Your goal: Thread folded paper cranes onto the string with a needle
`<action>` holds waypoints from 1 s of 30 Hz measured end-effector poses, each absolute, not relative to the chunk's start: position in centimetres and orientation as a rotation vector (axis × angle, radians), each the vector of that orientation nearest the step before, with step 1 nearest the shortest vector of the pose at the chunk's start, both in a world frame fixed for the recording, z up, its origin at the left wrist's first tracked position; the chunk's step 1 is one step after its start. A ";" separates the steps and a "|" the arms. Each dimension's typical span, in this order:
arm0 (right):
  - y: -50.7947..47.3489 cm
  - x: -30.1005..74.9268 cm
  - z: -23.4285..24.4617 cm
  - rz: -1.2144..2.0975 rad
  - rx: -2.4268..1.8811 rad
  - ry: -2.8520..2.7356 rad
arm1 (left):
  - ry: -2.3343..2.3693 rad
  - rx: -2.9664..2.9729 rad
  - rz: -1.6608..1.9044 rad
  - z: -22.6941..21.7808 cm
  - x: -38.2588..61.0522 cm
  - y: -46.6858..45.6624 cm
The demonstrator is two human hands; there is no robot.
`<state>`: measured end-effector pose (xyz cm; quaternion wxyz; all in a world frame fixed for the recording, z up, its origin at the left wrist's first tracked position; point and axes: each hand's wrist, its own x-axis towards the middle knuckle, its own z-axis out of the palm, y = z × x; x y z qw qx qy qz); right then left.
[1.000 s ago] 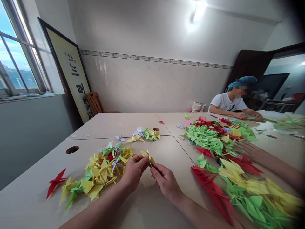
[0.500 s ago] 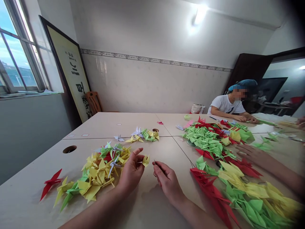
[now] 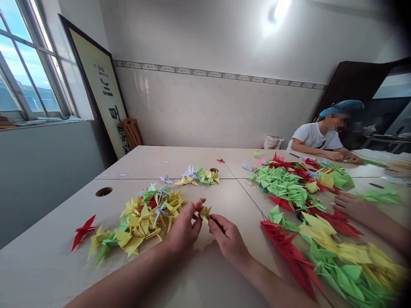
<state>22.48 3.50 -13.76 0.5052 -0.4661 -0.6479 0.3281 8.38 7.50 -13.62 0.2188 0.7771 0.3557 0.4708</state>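
Note:
My left hand (image 3: 183, 230) pinches a small yellow folded-paper crane (image 3: 206, 212) between its fingertips, above the table. My right hand (image 3: 231, 240) is closed on a thin dark tool (image 3: 218, 223), whose exact kind I cannot make out. The tool's tip points at the crane and meets or nearly meets its right side. Just left of my left hand lies a heap of paper cranes (image 3: 138, 222), mostly yellow with some green, red and pale blue. A red paper crane (image 3: 84, 232) lies apart at the far left.
A small row of cranes (image 3: 202, 176) sits farther back. Right of my hands spread a green pile (image 3: 276, 182) and red, yellow and green strands (image 3: 289, 252). Another person's hand (image 3: 349, 207) rests by them. A person in a blue cap (image 3: 321, 137) leans on the far table. The table has a round hole (image 3: 104, 191).
My hands have come closer together, bringing the tool's tip up to the yellow crane. The view has shifted slightly. The other person's hand at right has moved a little away from the pile.

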 end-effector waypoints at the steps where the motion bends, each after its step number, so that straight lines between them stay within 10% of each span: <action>1: 3.6 22.5 -13.9 0.814 -1.115 -1.531 | 1.006 2.160 1.304 -13.6 8.4 7.5; 9: 4.0 22.8 -14.5 1.028 -1.109 -1.295 | 1.117 2.562 1.478 -7.7 4.9 10.6; 14: 4.1 22.7 -14.4 1.008 -1.091 -1.312 | 1.761 2.633 0.818 -3.8 0.2 16.2; 20: 4.5 22.7 -14.8 1.047 -1.109 -1.252 | 1.747 2.549 0.172 -2.8 -2.3 21.0; 30: 5.2 22.7 -14.7 1.113 -1.082 -1.197 | 1.493 2.703 0.094 -6.3 6.3 25.7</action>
